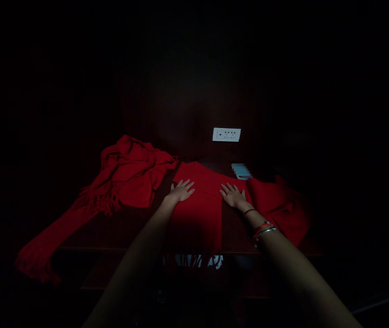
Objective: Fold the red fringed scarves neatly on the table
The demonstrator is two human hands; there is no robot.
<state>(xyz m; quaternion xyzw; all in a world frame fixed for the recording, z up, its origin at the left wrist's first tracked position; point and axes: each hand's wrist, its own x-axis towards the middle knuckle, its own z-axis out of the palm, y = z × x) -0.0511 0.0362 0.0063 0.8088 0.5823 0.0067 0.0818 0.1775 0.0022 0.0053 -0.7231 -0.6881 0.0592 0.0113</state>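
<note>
"One red scarf (196, 218) lies spread on a dark surface (139, 228), centre frame, its fringe hanging past the front edge."

"Is anyone gripping it?"

"No. The left hand (182, 192) rests palm down on the scarf, fingers spread and grasping nothing; the right hand (233, 197), wrist ringed with bracelets (266, 231), lies likewise flat, its fingers across the scarf's far section."

"What flanks it?"

"A rumpled heap of fringed red fabric (132, 173) at left, one end trailing past the edge, and more red cloth (276, 205) at right, fading into shadow."

"And behind?"

"A white power socket (226, 135) on the dark wall (180, 114), above a small pale-blue item (242, 171) too blurred to identify."
</note>
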